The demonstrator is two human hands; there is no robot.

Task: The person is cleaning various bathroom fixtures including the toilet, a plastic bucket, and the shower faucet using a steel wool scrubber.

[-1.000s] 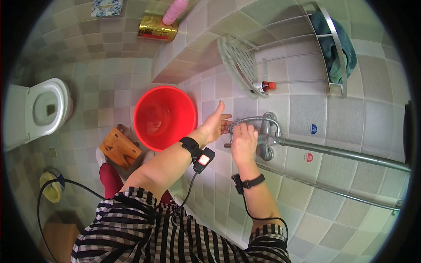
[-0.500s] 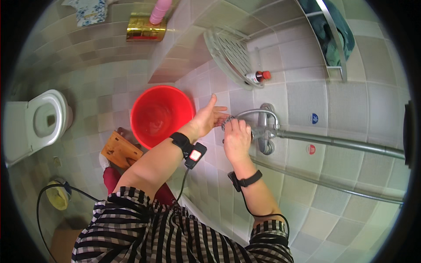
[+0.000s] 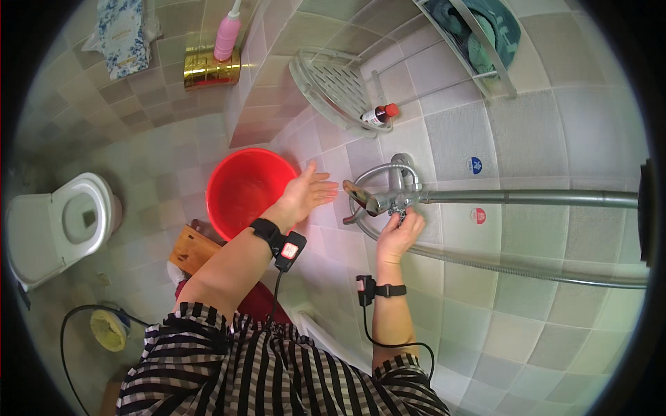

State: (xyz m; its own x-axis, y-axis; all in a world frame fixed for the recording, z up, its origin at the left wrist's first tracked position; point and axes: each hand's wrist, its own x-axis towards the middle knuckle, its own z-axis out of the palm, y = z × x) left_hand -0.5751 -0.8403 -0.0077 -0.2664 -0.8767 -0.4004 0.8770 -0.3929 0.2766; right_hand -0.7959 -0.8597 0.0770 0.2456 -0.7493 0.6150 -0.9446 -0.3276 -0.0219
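Note:
A chrome shower mixer (image 3: 395,200) is fixed to the tiled wall, with a flexible hose and a flat spout-like metal piece (image 3: 361,197) on its left. My right hand (image 3: 399,237) reaches up to the mixer's near side, fingers closed round a small curly grey wad that looks like a steel wool scrubber (image 3: 402,218); the fingers partly cover it. To the left, my left hand (image 3: 305,194) is held in the air, palm turned up and fingers stretched, holding nothing. It is over the right rim of a red basin (image 3: 220,166) and apart from the mixer.
A grey pipe (image 3: 527,198) runs right from the mixer, above a hose (image 3: 513,269). A corner shelf (image 3: 333,83) carries a red-capped bottle (image 3: 380,115). On the floor are a wooden stool (image 3: 191,249), a toilet (image 3: 83,211) and a yellow-lined bin (image 3: 109,330).
My right hand has moved right from between my left fingers and the mixer onto the mixer body, taking the scrubber along. My left hand has drawn back left. The view has shifted.

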